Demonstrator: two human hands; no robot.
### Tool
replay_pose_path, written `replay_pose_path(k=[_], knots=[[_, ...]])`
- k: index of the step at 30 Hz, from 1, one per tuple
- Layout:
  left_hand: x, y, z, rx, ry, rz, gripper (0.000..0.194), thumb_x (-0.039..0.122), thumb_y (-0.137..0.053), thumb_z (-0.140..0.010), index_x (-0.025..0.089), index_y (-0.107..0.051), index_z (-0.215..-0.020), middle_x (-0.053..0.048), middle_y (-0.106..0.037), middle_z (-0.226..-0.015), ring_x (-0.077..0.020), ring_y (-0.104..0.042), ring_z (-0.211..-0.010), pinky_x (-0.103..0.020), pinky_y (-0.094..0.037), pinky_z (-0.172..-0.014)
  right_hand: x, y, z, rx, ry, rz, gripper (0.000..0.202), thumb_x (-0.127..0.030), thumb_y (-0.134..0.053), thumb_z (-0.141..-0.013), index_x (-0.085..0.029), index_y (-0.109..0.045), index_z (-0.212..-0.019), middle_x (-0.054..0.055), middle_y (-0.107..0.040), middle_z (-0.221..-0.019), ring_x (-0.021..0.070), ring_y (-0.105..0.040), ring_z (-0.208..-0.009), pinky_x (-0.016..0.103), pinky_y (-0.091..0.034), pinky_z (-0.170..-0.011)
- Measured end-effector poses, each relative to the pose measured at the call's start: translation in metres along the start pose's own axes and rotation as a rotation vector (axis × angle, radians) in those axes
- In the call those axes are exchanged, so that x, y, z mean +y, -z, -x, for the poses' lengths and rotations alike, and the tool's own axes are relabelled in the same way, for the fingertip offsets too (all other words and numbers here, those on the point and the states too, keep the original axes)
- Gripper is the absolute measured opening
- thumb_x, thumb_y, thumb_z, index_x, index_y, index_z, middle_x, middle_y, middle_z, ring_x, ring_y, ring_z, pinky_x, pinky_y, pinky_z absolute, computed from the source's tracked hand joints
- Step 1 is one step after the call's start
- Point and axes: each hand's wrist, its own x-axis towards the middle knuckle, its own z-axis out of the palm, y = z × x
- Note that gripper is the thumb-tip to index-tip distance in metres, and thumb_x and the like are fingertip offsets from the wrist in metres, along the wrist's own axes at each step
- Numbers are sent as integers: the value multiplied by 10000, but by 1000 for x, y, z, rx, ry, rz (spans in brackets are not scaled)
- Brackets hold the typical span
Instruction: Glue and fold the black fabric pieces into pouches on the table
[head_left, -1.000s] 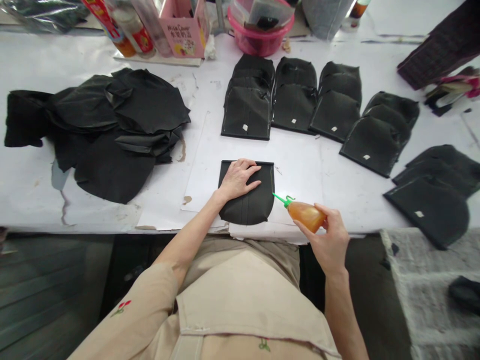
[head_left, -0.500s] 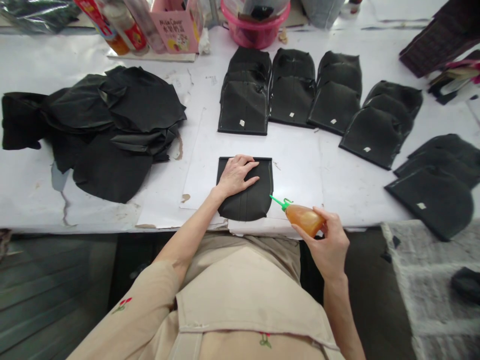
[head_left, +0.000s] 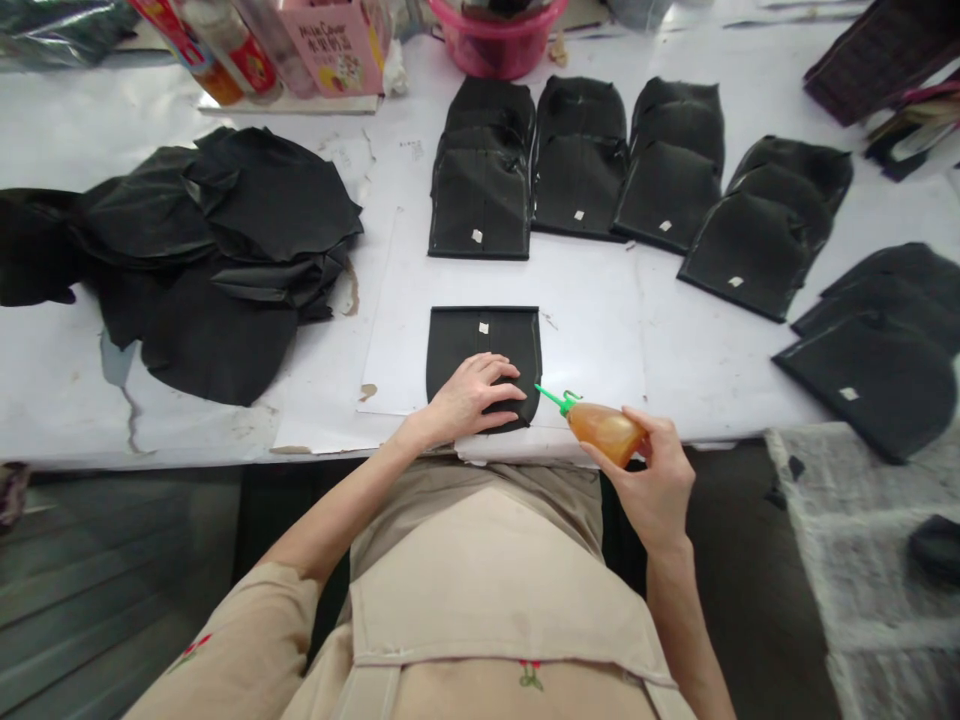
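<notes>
Black and flat, the panel lies near you on the table, where your left hand, fingers spread, seems to steady it while your right hand grips the amber bottle, nozzle aimed at the panel's right edge.

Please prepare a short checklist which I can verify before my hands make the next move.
1. Left hand resting on the black piece: ok.
2. Right hand gripping the amber bottle: ok.
3. Green nozzle pointed at the black piece's right edge: ok.
4. Nozzle tip actually touching that edge: cannot tell.
5. Liquid coming out of the tip: cannot tell.
6. White sticker uncovered by the fingers: ok.
</notes>
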Motion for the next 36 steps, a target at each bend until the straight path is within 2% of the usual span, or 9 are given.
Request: replay_pose_path(k=[12, 16, 21, 31, 36], knots=[[-6, -7, 0, 1, 22, -57, 168, 328, -663, -924, 239, -742, -1043, -101, -632, -1290, -299, -509, -1338, -510, -381, -1148, 1, 3, 11, -11, -4, -27, 551, -449, -846, -773, -239, -620, -1229, 59, -672, -1101, 256, -673, -1004, 428, -588, -911], [-6, -7, 0, 2, 10, -78, 184, 326, -646, -934, 235, -740, -1064, -107, -628, -1291, -295, -508, -1340, -506, -376, -1157, 1, 5, 14, -14, -9, -32, 551, -442, -854, -765, -242, -622, -1224, 58, -676, -1101, 258, -677, -1004, 433, -587, -923], [-4, -7, -1, -26, 11, -99, 229, 303, -605, -954, 284, -733, -1143, -93, -609, -1319, -281, -492, -1360, -529, -345, -1186, 1, 6, 17, -17, -22, -27, 552, -456, -849, -766, -242, -623, -1222, 63, -681, -1108, 261, -677, -1005, 441, -590, -925], [-6, -10, -1, -18, 13, -100, 195, 289, -627, -932, 275, -756, -1078, -85, -612, -1314, -276, -496, -1355, -526, -338, -1191, -2, 12, 21, -47, -30, -44, 541, -447, -853, -765, -235, -627, -1208, 60, -677, -1074, 258, -676, -984, 439, -588, -919], [-7, -11, 0, -6, -6, -95, 212, 280, -614, -944, 271, -746, -1109, -91, -602, -1333, -268, -496, -1361, -525, -332, -1202, -2, 13, 26, -54, -37, -66, 541, -434, -855, -764, -238, -621, -1210, 66, -673, -1093, 262, -671, -999, 448, -589, -915]])
